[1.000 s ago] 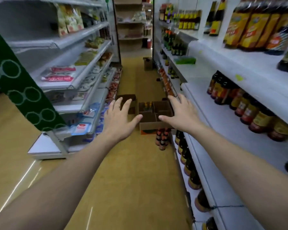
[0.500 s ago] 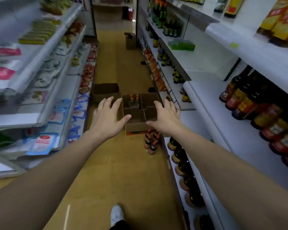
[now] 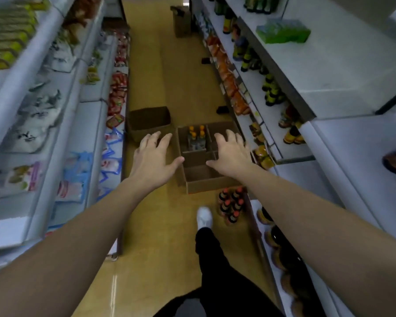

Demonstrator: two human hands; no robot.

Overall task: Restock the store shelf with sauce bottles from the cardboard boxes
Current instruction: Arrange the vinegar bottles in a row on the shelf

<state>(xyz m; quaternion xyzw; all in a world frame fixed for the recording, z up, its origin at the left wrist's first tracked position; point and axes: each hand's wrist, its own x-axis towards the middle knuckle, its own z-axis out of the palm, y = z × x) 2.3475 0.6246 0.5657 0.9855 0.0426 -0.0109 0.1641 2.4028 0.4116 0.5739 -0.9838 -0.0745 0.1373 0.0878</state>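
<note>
A divided cardboard box (image 3: 206,184) stands on the aisle floor with a few orange-capped sauce bottles (image 3: 196,137) in its far left compartment. My left hand (image 3: 154,160) hovers open over the box's left side, fingers spread. Over the right side, my right hand (image 3: 232,153) is stretched out open too, holding nothing. A cluster of red-capped sauce bottles (image 3: 231,208) stands on the floor just in front of the box. Dark bottles (image 3: 284,255) line the bottom shelf on the right.
An empty brown box (image 3: 149,121) sits left of the divided one. Another box (image 3: 181,20) stands far down the aisle. White shelves with packets run along the left (image 3: 82,143), and bottle shelves (image 3: 329,143) along the right. My white shoe (image 3: 204,217) steps forward.
The view has tilted down and closed in on the boxes. Both hands stay open and outstretched, now over the divided box. My leg and shoe have come further into view.
</note>
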